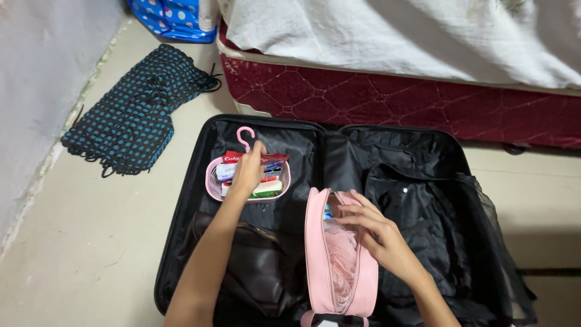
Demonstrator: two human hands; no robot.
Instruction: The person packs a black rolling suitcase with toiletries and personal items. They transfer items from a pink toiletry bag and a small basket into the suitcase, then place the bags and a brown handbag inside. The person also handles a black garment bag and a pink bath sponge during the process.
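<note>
Pale floor (78,254); grey wall (42,72) left; maroon mattress (393,100) under white sheet (393,36).
</note>
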